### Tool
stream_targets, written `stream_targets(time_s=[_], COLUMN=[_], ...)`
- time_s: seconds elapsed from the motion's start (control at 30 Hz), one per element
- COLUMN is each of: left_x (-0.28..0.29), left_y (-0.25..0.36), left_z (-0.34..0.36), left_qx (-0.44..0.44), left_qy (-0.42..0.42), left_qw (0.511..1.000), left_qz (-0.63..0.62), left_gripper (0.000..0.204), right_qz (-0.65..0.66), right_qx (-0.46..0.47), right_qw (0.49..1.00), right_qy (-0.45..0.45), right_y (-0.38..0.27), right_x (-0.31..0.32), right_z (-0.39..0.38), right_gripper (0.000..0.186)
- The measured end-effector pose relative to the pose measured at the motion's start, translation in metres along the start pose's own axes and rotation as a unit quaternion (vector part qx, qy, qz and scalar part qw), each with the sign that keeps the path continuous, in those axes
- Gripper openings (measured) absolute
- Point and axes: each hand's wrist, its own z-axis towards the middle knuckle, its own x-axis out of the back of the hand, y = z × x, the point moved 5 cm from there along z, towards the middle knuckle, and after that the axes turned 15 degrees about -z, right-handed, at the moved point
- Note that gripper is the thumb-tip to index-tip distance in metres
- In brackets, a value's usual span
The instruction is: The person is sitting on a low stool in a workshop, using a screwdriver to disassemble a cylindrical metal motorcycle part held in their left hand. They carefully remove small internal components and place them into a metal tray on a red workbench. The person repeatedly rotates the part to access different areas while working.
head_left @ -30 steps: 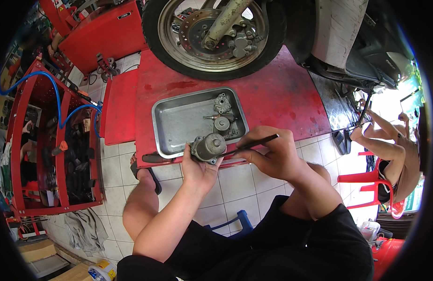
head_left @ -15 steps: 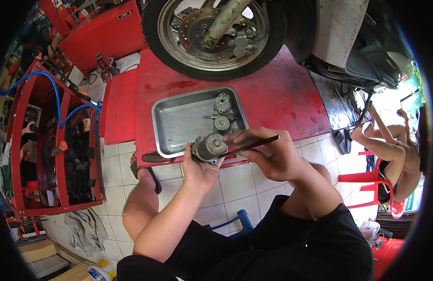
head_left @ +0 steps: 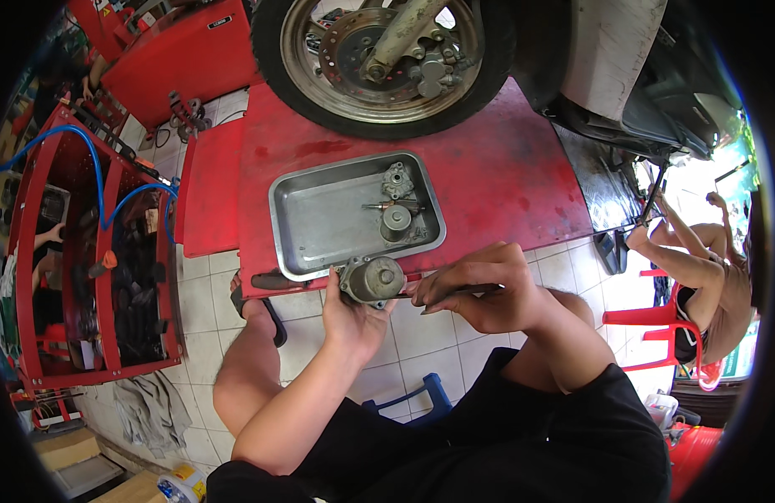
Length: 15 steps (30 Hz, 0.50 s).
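My left hand (head_left: 351,332) cups a cylindrical grey metal housing (head_left: 377,277) with a bolt-hole flange, holding it just beyond the tray's near edge. Its rounded end, with a small knob, faces up and right. To the right, my right hand (head_left: 492,289) pinches a thin dark stick-like tool (head_left: 486,288), whose tip reaches the housing's lower right side. What kind of tool it is, I cannot make out. Behind the housing, a metal tray (head_left: 320,189) holds a flanged casting (head_left: 396,179), a round metal can-shaped part (head_left: 396,220) and small loose pieces along its right side.
The tray rests on a red lift platform (head_left: 496,193), under a motorbike's front wheel (head_left: 383,126). A red tool cart (head_left: 111,285) with a blue hose (head_left: 104,180) stands left. At right, a person (head_left: 710,285) sits on a red chair (head_left: 647,318). A blue stool (head_left: 438,398) is below me.
The housing has moved slightly down and left and turned in my left hand. My right hand has shifted down, and the tool now lies flatter, with less of it showing.
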Motion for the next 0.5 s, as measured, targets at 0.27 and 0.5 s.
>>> stream_targets(time_s=[0.27,0.5], left_x=[0.008,0.004], left_y=[-0.001,-0.001], left_z=[0.006,0.0], left_qx=[0.048,0.013], left_qy=[-0.045,-0.01], left_qw=[0.998,1.0], left_qz=[-0.015,-0.004], left_gripper=[0.052,0.054], right_qz=[-0.025,-0.042], right_qx=[0.029,0.041], right_qw=[0.999,0.997], right_qy=[-0.003,0.051], right_y=[-0.003,-0.004], right_x=[-0.002,-0.006], right_z=[0.001,-0.003], right_gripper=[0.021,0.021])
